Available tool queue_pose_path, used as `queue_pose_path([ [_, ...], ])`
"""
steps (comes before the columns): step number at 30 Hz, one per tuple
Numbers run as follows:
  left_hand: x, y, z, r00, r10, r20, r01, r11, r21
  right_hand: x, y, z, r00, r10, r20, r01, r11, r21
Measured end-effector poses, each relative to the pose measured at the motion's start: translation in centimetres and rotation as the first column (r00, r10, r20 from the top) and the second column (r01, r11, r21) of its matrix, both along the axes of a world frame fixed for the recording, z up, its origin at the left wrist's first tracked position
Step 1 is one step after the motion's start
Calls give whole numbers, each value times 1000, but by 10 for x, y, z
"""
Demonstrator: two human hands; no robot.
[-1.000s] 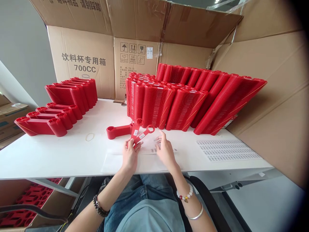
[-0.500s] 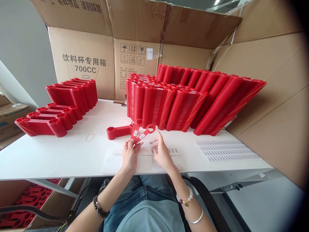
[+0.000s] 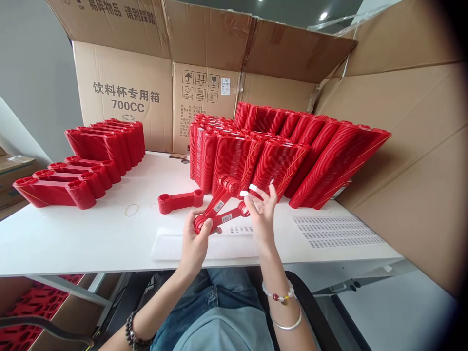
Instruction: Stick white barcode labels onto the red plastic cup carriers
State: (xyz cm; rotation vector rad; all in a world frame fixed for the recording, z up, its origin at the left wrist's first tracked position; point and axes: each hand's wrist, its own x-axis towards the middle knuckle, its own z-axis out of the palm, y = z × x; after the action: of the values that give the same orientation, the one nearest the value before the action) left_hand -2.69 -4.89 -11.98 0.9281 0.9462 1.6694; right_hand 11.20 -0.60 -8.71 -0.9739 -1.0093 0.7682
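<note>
Hands: how are they set?

Left hand (image 3: 194, 239) clamped on a fan of red pieces (image 3: 214, 208), thumb over their near round ends, above the white table (image 3: 73, 239); right hand (image 3: 263, 219) apart from it, fingers spread beside the far ring of the lower piece, small white labels (image 3: 252, 187) at the fingertips. Whether it touches that ring cannot be told

What writing can be read?

Barcode stickers (image 3: 219, 206) mark two pieces, their print too small to read. Behind, the carton (image 3: 124, 61) bears "饮料杯专用箱" over "700CC"; its flap (image 3: 204, 34) reads "易碎物品 请别踩踏". Printed symbols include an umbrella, paired arrows and a glass

And around the hands?

Left of the fan, a short red stack (image 3: 180, 201); at right, a label sheet (image 3: 340, 231) with rows of tiny print; behind, tall red stacks (image 3: 230, 163), some with rubber bands
</note>
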Motion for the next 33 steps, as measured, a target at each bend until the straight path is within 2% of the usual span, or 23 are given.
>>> queue_pose_path([
  [2, 0, -6, 4, 997, 1, -75, 4, 998, 63, -8, -3, 4, 988, 57, -143, -63, 997, -35],
  [5, 0, -11, 5, 989, 17, -149, 4, 990, 139, -15, -9, 10, 959, 60, -275, -66, 998, -14],
  [9, -1, -12, 3, 974, 23, -225, 29, 974, 225, -17, -15, 18, 963, 17, -267, 3, 997, 74],
  [12, 0, -15, 3, 965, 25, -262, 41, 969, 242, -16, -15, 22, 972, 6, -237, 18, 995, 99],
  [15, 1, -18, 5, 962, 7, -272, 53, 976, 212, -15, -15, 22, 968, 11, -250, 16, 994, 105],
  [21, 2, -19, 8, 980, -72, -187, 91, 992, 93, -14, -22, 22, 964, 39, -263, -8, 993, 119],
  [28, 2, -23, 10, 981, -100, -164, 107, 994, 35, -12, -23, 18, 973, 2, -231, 28, 991, 128],
  [33, 2, -21, 11, 990, -127, -58, 127, 992, 2, -13, -27, 14, 969, -23, -245, 54, 991, 121],
])
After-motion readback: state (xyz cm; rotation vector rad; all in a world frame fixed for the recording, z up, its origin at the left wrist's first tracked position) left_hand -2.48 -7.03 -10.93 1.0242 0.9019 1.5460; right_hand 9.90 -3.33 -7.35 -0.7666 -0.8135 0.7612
